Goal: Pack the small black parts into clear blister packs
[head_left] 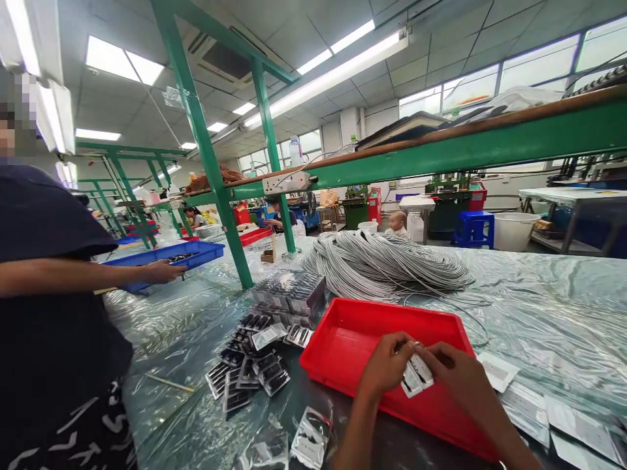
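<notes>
Both my hands are raised over a red plastic tray (pixel 337 339). Between them is a small white packet (pixel 416 377) with dark marks or parts, pinched at its top edge. My left hand (pixel 389 362) grips its left corner with bent fingers, and my right hand (pixel 453 369) closes on the upper right. Fingers partly cover the packet's top. Left of the tray lies a loose pile of packets with black pieces (pixel 255 362). Another clear packet (pixel 312 437) rests near the front, beside my left forearm. Flat white packets (pixel 526 411) spread out right of the tray.
Behind the tray are a large coil of grey cable (pixel 382 264) and stacked packets (pixel 289 290). Green posts (pixel 215 170) carry a shelf above the film-covered table (pixel 548 300). At left, a person (pixel 53 281) holds a blue tray (pixel 203 256). Other people appear farther back.
</notes>
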